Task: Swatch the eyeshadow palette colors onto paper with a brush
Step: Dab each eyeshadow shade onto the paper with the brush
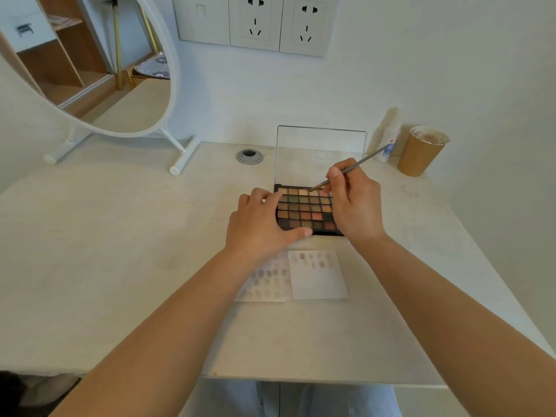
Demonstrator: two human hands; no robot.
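Observation:
A black eyeshadow palette (305,210) with several rows of tan, orange and brown pans lies open on the desk, its clear lid (320,152) standing upright behind it. My left hand (260,225) grips the palette's left edge, thumb along its near side. My right hand (353,200) holds a thin grey brush (358,164), whose tip rests on a pale pan in the far row. Two sheets of white paper (319,281) lie just in front of the palette. The left sheet (266,285) carries several faint swatches; the right sheet has a few near its top.
A round white-framed mirror (90,64) stands at the back left. A grey cable grommet (249,156) sits in the desk behind the palette. At the back right stand a brown paper cup (419,152) and a small white bottle (388,136). Wall sockets (255,22) are above.

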